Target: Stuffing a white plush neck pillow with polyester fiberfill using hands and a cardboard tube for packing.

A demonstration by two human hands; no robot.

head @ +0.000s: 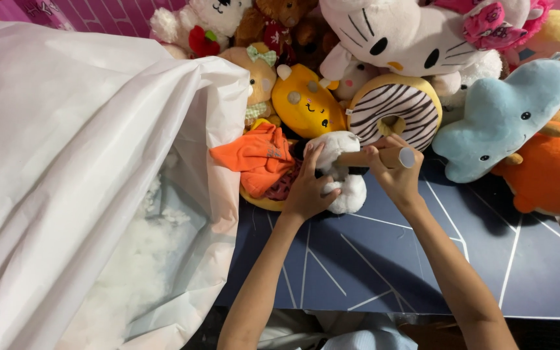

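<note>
Panda (343, 170), a small black-and-white plush, lies on the dark blue mat (384, 259) with white lines, at the front edge of a heap of soft toys. Left hand (307, 188) clasps its left side, fingers spread over the white body. Right hand (393, 170) is clenched around a short wooden stick (384, 157) with a pale round end, held level with its other end at the panda's top.

Just left of the panda an orange cloth (257, 157) lies over a yellow-edged toy. Behind the panda sits a yellow plush (306, 104) with a small face, and beside it a striped donut plush (393, 110), touching the right hand's knuckles. A light blue plush (503, 116) lies to the right, leaning on an orange plush (552, 172). Farther back, a big white cat plush (396, 32) with a pink bow tops the pile, with a brown bear (280, 16) and a white bear (202, 23) beside it.

A large white bag (66, 162) fills the left side, its mouth open toward the toys, white stuffing (144, 259) showing inside.
</note>
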